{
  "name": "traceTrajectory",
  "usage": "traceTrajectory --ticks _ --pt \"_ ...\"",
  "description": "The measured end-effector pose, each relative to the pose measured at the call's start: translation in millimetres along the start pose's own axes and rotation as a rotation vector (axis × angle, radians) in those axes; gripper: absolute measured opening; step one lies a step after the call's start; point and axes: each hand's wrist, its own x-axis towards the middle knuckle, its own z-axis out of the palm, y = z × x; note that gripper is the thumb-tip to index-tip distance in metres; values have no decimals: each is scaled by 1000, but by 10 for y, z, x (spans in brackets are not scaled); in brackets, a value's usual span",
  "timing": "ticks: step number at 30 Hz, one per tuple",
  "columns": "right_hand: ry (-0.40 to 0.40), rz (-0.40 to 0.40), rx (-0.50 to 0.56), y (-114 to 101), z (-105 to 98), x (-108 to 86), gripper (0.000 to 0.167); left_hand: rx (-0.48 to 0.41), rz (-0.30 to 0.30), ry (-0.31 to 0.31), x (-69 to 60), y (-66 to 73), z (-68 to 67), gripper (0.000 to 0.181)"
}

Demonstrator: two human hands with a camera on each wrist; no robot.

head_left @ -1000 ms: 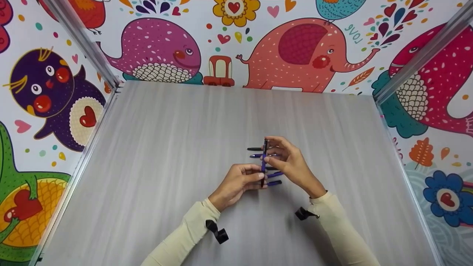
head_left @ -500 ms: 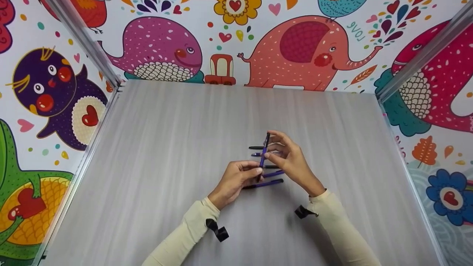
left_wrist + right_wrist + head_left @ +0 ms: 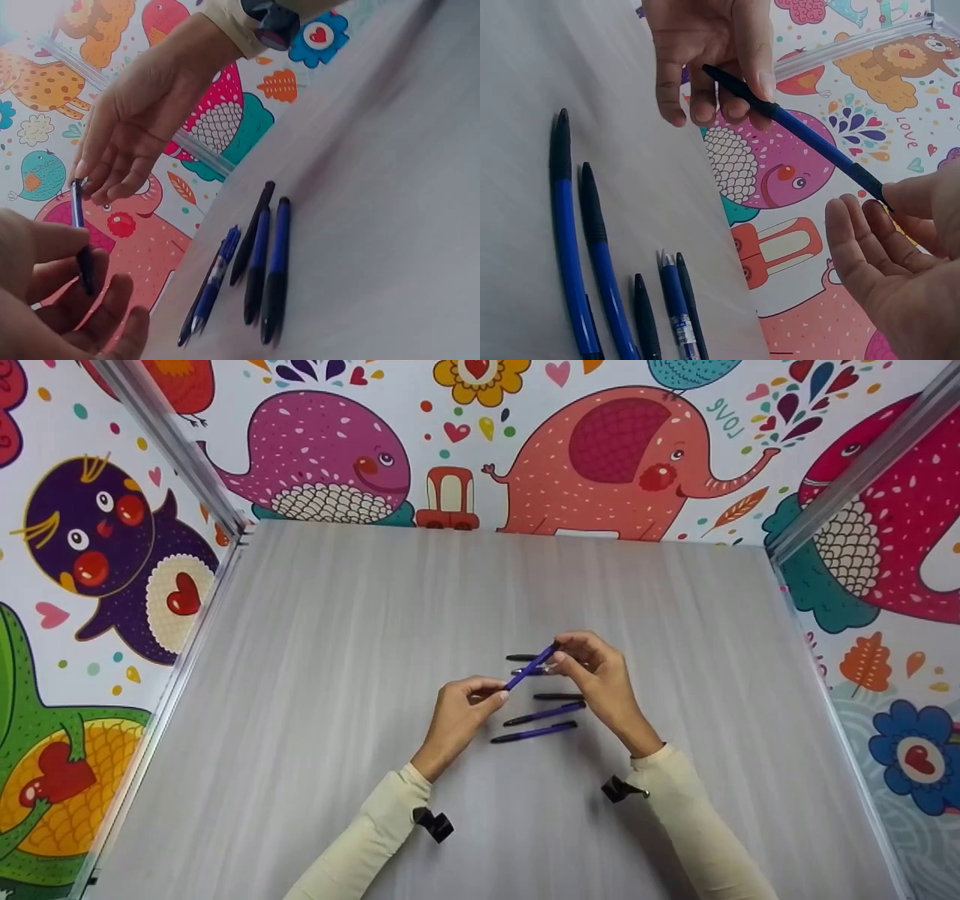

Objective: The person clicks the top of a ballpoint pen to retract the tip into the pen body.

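Observation:
Above the table, a blue pen point(image 3: 529, 667) with black ends is held slanted between both hands. My left hand point(image 3: 459, 724) pinches it near its black tip, thumb against fingers, while my right hand point(image 3: 606, 686) pinches the opposite black end. In the right wrist view the pen's blue barrel point(image 3: 810, 139) spans the gap between the hands. Below lie two blue pens with black grips, a nearer pen point(image 3: 536, 733) and a farther pen point(image 3: 541, 715). Beyond them rest a black pen point(image 3: 555, 697), a blue pen with a clear tip point(image 3: 676, 300) and another dark pen point(image 3: 519, 658).
The grey wood-grain table point(image 3: 337, 660) has metal rails along its sides. Walls with a cartoon print point(image 3: 600, 472) enclose it at the back and both sides. Each sleeve carries a small black device, such as the left one point(image 3: 433, 825).
The held pen has swung from nearly upright in view to a slant. My left hand has moved left, uncovering the nearer pens on the table. The right hand has shifted slightly right.

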Motion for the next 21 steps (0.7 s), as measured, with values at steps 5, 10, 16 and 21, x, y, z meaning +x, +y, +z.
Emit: traceTrajectory --ticks 5,10,16,21 --pt "19 26 -26 55 -4 -8 19 67 65 42 6 -45 -44 13" --pt "23 60 -62 116 14 -3 18 159 143 80 4 -82 -88 14" --pt "16 114 -86 201 34 -22 17 241 220 115 -3 -134 -131 13" --pt "17 126 -128 257 31 -64 25 304 263 157 -17 -213 -205 12"
